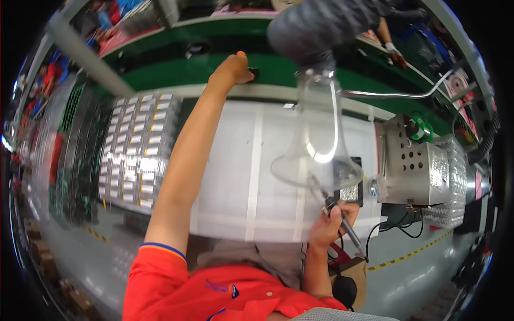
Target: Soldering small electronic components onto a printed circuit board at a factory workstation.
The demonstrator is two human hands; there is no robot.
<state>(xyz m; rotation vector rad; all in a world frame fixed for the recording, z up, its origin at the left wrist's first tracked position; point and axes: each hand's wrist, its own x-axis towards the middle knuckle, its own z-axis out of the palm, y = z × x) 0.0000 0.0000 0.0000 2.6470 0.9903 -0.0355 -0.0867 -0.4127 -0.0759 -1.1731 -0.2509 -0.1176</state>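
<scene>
Clear funnel [305, 125] on a fat dark hose [321, 32] hogs the head view. Right hand [332, 224] is wrapped round a pen-shaped tool [351, 235] above the white worktop [225, 160]. Left hand [233, 69] is way off at the green belt [160, 72], by a small dark piece [254, 71]; can't tell if it's gripping.

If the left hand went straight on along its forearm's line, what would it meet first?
Probably the pale far edge of the green belt; only belt shows between it and the left hand. Depth is unclear, so the hand might pass above.
</scene>
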